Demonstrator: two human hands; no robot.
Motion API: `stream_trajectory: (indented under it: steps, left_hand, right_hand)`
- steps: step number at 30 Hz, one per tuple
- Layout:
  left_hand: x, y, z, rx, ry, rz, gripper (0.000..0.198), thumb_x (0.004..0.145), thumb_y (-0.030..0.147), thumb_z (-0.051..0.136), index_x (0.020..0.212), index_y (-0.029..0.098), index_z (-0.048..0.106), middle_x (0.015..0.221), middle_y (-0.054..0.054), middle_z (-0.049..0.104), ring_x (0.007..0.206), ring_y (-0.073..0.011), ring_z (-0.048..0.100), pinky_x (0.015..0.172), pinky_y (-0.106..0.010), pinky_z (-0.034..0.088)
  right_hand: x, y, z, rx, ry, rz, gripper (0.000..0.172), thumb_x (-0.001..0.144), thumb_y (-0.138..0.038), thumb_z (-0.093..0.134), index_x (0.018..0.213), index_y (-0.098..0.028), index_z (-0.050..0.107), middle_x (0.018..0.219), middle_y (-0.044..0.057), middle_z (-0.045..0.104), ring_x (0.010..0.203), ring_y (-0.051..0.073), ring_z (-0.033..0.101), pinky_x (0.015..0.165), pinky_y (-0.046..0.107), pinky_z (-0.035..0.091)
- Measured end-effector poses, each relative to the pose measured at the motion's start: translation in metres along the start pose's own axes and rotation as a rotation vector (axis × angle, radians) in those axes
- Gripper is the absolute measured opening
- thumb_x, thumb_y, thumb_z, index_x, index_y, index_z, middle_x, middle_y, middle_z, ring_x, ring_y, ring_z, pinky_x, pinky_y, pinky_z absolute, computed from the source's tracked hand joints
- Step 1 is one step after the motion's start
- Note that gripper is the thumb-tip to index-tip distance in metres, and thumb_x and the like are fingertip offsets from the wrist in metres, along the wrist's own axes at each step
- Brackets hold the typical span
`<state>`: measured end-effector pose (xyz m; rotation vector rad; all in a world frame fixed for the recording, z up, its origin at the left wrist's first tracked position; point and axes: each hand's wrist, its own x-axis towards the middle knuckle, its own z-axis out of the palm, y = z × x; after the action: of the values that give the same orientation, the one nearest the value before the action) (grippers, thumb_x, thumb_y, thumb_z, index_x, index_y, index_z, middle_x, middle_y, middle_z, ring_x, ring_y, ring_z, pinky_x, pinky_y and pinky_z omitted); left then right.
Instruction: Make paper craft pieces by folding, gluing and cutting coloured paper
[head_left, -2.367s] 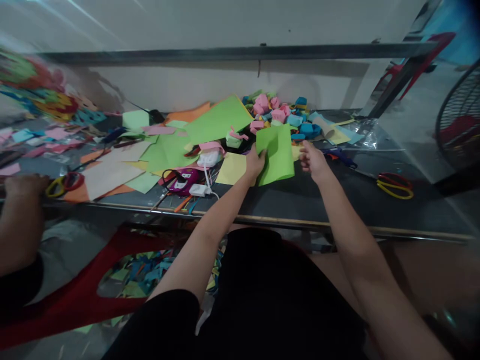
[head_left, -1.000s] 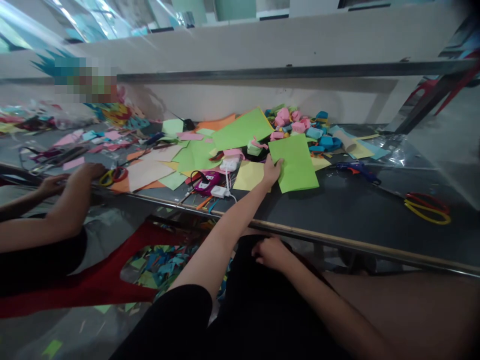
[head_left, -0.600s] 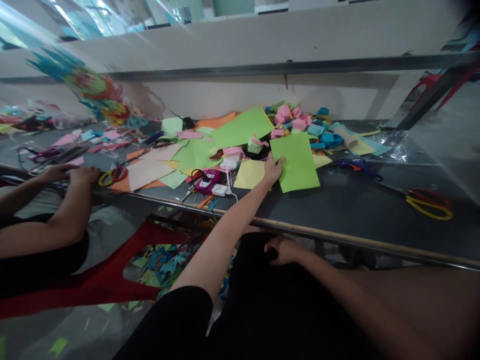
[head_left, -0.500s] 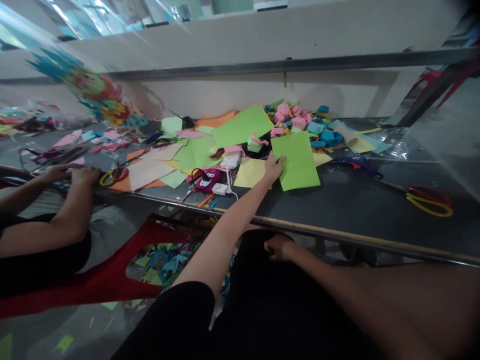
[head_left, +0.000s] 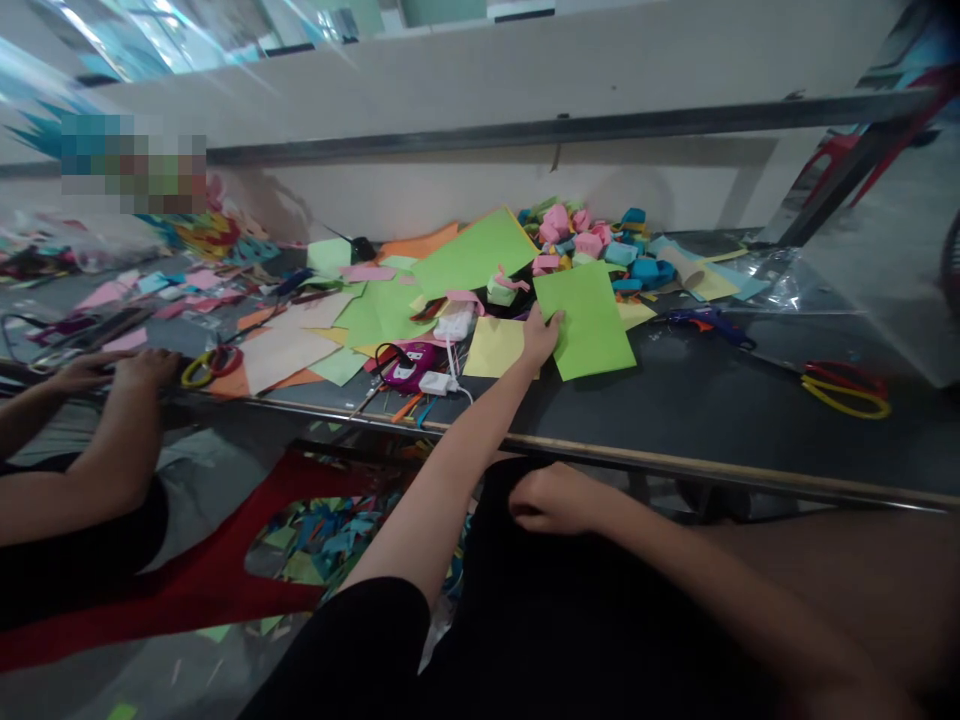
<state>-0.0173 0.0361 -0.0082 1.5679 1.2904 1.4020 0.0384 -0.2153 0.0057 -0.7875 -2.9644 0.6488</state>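
My left hand [head_left: 541, 335] reaches over the table edge and pinches the left side of a bright green sheet of paper [head_left: 589, 325]. That sheet lies at a slant over a yellow sheet [head_left: 495, 348] and the dark tabletop. My right hand [head_left: 559, 498] rests on my lap below the table edge, fingers curled in and nothing visible in them. Just behind the green sheet is a heap of small folded paper pieces [head_left: 589, 240] in pink, blue and green. Left of my left hand lies a purple power strip [head_left: 409, 368] with a white plug [head_left: 439, 383].
A blue glue gun [head_left: 709, 325] and red-and-yellow scissors [head_left: 847, 390] lie to the right. Coloured sheets [head_left: 292, 355] cover the table's left half. A co-worker's hands [head_left: 142, 370] are at the far left, near other scissors [head_left: 212, 367]. A red chair [head_left: 202, 575] stands below.
The view has shifted slightly. My right hand has turned on my lap, its back now showing more. My left hand stays on the green sheet.
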Motion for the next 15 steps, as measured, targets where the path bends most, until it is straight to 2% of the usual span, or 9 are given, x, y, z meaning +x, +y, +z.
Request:
stream_trajectory:
  steps: [2,3,4,6,7,9,11,13,15]
  left_hand:
    - [0.0,-0.001,-0.001,-0.01,0.0,0.048,0.033,0.094,0.021,0.069,0.127,0.021,0.068,0.129,-0.013,0.074,0.127,-0.0295,0.065,0.114,-0.044,0.047]
    - [0.0,-0.001,-0.002,-0.012,-0.01,0.077,0.033,0.094,0.023,0.069,0.127,0.02,0.068,0.129,-0.013,0.074,0.127,-0.0296,0.066,0.114,-0.044,0.047]
    - [0.0,-0.001,-0.003,-0.012,-0.029,0.106,0.034,0.094,0.024,0.07,0.127,0.02,0.068,0.129,-0.014,0.074,0.126,-0.0298,0.066,0.114,-0.044,0.048]
    - [0.0,-0.001,-0.005,-0.012,-0.083,0.156,0.039,0.092,0.027,0.071,0.13,0.019,0.066,0.131,-0.014,0.073,0.125,-0.0304,0.067,0.113,-0.045,0.049]
    - [0.001,-0.002,-0.005,-0.018,-0.108,0.17,0.041,0.092,0.029,0.072,0.131,0.02,0.066,0.133,-0.014,0.072,0.125,-0.0307,0.067,0.113,-0.046,0.049]
    - [0.004,-0.005,-0.005,-0.048,-0.138,0.17,0.045,0.09,0.033,0.074,0.132,0.021,0.064,0.133,-0.014,0.072,0.126,-0.0311,0.067,0.114,-0.047,0.049]
    - [0.007,-0.009,-0.004,-0.093,-0.146,0.139,0.047,0.089,0.036,0.077,0.132,0.021,0.064,0.129,-0.013,0.074,0.125,-0.0307,0.067,0.114,-0.048,0.049]
    - [0.01,-0.013,-0.002,-0.139,-0.144,0.096,0.047,0.088,0.037,0.077,0.131,0.021,0.064,0.125,-0.013,0.075,0.121,-0.0294,0.069,0.112,-0.048,0.051]
    - [0.012,-0.016,0.0,-0.187,-0.141,0.058,0.047,0.089,0.038,0.076,0.13,0.02,0.064,0.125,-0.014,0.075,0.118,-0.0277,0.07,0.11,-0.046,0.053]
  right_hand:
    - [-0.016,0.006,-0.027,-0.155,0.428,-0.218,0.018,0.101,-0.027,0.054,0.101,-0.023,0.072,0.094,0.003,0.077,0.087,0.015,0.07,0.08,0.027,0.051]
    - [-0.024,0.014,-0.041,-0.254,0.627,-0.238,0.017,0.101,-0.026,0.054,0.099,-0.024,0.071,0.088,0.002,0.075,0.084,0.015,0.068,0.081,0.027,0.051]
    - [-0.031,0.027,-0.053,-0.345,0.832,-0.189,0.015,0.1,-0.027,0.055,0.097,-0.025,0.069,0.084,0.002,0.073,0.084,0.016,0.068,0.083,0.028,0.051]
    - [-0.044,0.06,-0.073,-0.433,1.171,0.157,0.015,0.099,-0.029,0.054,0.102,-0.024,0.068,0.093,0.007,0.072,0.096,0.021,0.068,0.095,0.036,0.052]
    - [-0.048,0.079,-0.08,-0.415,1.26,0.349,0.021,0.098,-0.031,0.054,0.112,-0.022,0.067,0.105,0.011,0.072,0.107,0.025,0.067,0.103,0.043,0.051]
    - [-0.055,0.114,-0.089,-0.334,1.25,0.629,0.045,0.094,-0.038,0.059,0.133,-0.016,0.058,0.133,0.02,0.064,0.132,0.034,0.057,0.114,0.055,0.044]
    - [-0.058,0.143,-0.092,-0.204,1.182,0.79,0.068,0.087,-0.046,0.066,0.143,-0.011,0.051,0.143,0.026,0.059,0.137,0.038,0.054,0.113,0.059,0.045]
    - [-0.06,0.166,-0.091,0.028,1.12,0.923,0.072,0.084,-0.054,0.069,0.139,-0.01,0.055,0.127,0.024,0.069,0.119,0.037,0.065,0.101,0.054,0.053]
    - [-0.06,0.182,-0.091,0.312,1.033,0.932,0.063,0.084,-0.064,0.067,0.118,-0.012,0.069,0.101,0.017,0.076,0.094,0.031,0.071,0.085,0.043,0.058]
